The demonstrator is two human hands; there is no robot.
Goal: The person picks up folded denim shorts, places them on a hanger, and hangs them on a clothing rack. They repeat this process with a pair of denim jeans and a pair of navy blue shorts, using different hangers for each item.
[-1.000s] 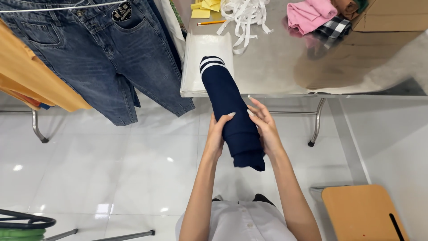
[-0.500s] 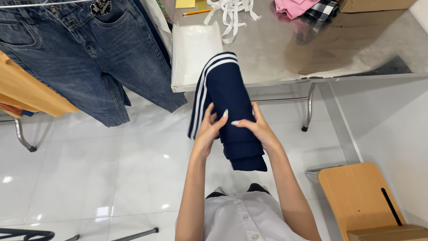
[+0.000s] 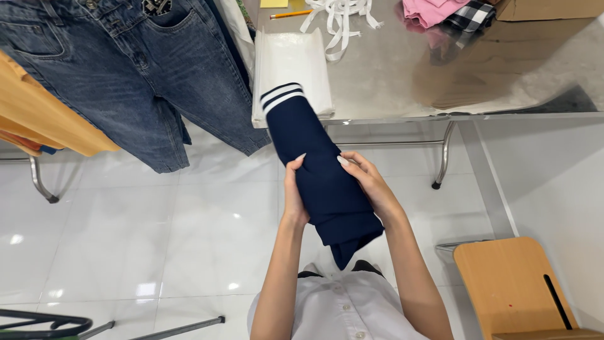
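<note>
Above the floor, left hand [image 3: 294, 189] and right hand [image 3: 368, 181] clasp folded navy garment [image 3: 321, 170].

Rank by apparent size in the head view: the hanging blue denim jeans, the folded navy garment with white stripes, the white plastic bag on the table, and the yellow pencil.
1. Blue denim jeans, though cut off by the frame edge.
2. Folded navy garment, held in both hands close to the camera, so its lead over the bag is unsure.
3. White plastic bag.
4. Yellow pencil.
</note>
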